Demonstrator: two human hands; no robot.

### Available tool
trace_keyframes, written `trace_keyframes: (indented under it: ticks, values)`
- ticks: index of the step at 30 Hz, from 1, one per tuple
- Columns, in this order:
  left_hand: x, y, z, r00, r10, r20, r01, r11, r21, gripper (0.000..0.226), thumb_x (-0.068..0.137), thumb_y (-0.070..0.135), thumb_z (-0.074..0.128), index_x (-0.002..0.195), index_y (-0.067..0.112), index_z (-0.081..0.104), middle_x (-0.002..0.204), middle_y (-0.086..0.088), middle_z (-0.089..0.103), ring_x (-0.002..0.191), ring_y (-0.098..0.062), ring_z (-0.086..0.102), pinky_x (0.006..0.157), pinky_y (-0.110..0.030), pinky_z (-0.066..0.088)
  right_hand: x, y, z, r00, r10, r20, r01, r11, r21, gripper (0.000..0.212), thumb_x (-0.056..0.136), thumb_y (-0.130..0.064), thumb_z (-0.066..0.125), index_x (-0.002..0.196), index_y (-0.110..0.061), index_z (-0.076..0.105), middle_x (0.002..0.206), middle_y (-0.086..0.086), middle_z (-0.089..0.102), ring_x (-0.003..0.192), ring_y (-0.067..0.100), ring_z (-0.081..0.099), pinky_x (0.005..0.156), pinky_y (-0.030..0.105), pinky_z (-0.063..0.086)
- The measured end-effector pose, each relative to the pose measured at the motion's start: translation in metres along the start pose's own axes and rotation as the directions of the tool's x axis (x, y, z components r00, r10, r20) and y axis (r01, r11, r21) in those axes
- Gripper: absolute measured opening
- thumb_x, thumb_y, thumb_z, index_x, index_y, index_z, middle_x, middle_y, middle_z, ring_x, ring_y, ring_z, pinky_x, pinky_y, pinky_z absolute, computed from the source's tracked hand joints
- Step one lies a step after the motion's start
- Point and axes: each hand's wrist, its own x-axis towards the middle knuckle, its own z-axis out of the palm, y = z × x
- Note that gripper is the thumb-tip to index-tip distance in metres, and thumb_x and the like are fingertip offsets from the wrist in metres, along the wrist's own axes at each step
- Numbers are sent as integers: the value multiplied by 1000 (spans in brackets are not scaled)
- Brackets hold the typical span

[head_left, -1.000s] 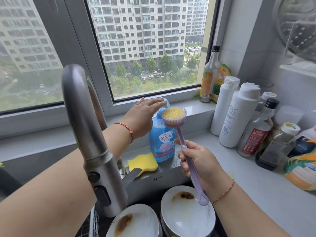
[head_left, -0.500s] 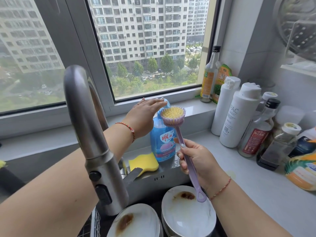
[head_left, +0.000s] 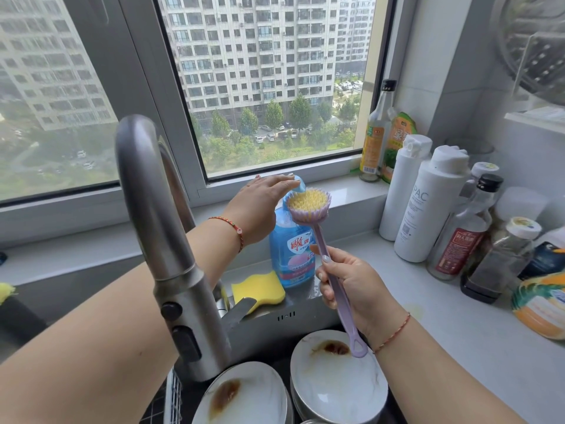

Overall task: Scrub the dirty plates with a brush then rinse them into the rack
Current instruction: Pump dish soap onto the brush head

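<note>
Soaping step: left hand, fingers straight, presses detergent bottle pump; right hand grips brush beneath; scrubbing plates should follow.

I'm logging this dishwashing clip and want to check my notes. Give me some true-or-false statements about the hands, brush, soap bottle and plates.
1. The right hand grips the purple dish brush by its handle, bristles up. True.
2. The left hand holds the yellow sponge. False: the sponge lies on the sink ledge; the left hand rests flat on the pump top of the blue dish soap bottle.
3. Both plates showing in the sink carry brown stains. True: the left plate and the right plate each show one.
4. The brush bristles are touching a plate. False: the brush head is raised beside the bottle's pump.
5. Water is streaming from the faucet. False: none is visible.
</note>
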Motion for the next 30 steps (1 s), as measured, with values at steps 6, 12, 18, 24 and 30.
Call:
trace_keyframes:
  ticks: [6, 12, 18, 24, 30]
  values:
    - [-1, 1, 0, 1000, -4, 4, 4, 1000, -7, 85, 83, -18, 39, 153, 29, 30, 161, 8, 25, 148, -14, 20, 121, -28, 9, 0, 0, -2, 1000, 2, 9, -3, 1000, 8, 28, 102, -10, 36, 116, -14, 60, 58, 2, 53, 40, 11, 45, 36, 20, 40]
    - [-1, 1, 1, 1000, -7, 15, 7, 1000, -10, 86, 82, -18, 40, 153, 28, 30, 161, 8, 26, 147, -15, 22, 121, -29, 14, 0, -1, 0, 1000, 0, 16, 0, 1000, 21, 28, 102, -9, 36, 114, -15, 60, 58, 3, 52, 40, 11, 45, 35, 19, 39]
    - [0, 1, 1, 1000, -16, 9, 16, 1000, -17, 84, 82, -18, 39, 152, 29, 33, 160, 8, 28, 146, -16, 25, 121, -31, 17, -5, 4, -4, 999, -15, 29, 14, 999, 37, 31, 101, -8, 36, 118, -14, 61, 59, 3, 50, 38, 10, 43, 35, 19, 36]
    - [4, 4, -6, 999, -6, 33, 6, 1000, 7, 83, 80, -20, 36, 149, 25, 37, 158, 6, 32, 144, -18, 28, 123, -34, 9, -16, 10, -9, 999, -13, 33, 12, 999, 37, 33, 101, -8, 36, 118, -15, 63, 60, 3, 48, 39, 11, 41, 35, 19, 35]
    - [-10, 1, -3, 998, -64, 4, 63, 988, -139, 86, 84, -20, 34, 153, 32, 30, 161, 9, 27, 141, -17, 36, 108, -24, 32, -41, 20, -13, 999, -7, 44, 5, 999, 48, 34, 99, -5, 38, 118, -14, 63, 62, 6, 45, 39, 13, 39, 36, 20, 32]
